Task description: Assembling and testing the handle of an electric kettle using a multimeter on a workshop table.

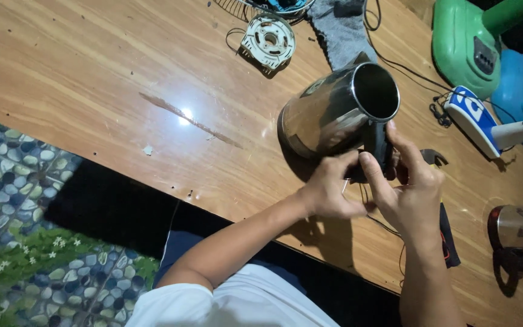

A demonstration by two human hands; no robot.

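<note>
A shiny steel electric kettle [328, 115] lies tilted on its side on the wooden table [104, 79], its open mouth facing up and right. Its black handle [375, 144] points toward me. My left hand [329, 189] grips the lower part of the handle from the left. My right hand [408, 183] closes on the same handle from the right, thumb along its side. Thin black wires run beneath both hands.
A round white plastic part [268, 40] and a grey cloth [344, 33] lie at the far edge. A green appliance [467, 45], a blue one [522, 91] and a white-blue tool [478, 121] sit at right. Another steel kettle [519, 230] stands at the right edge. Pebble-pattern flooring [19, 224] lies below.
</note>
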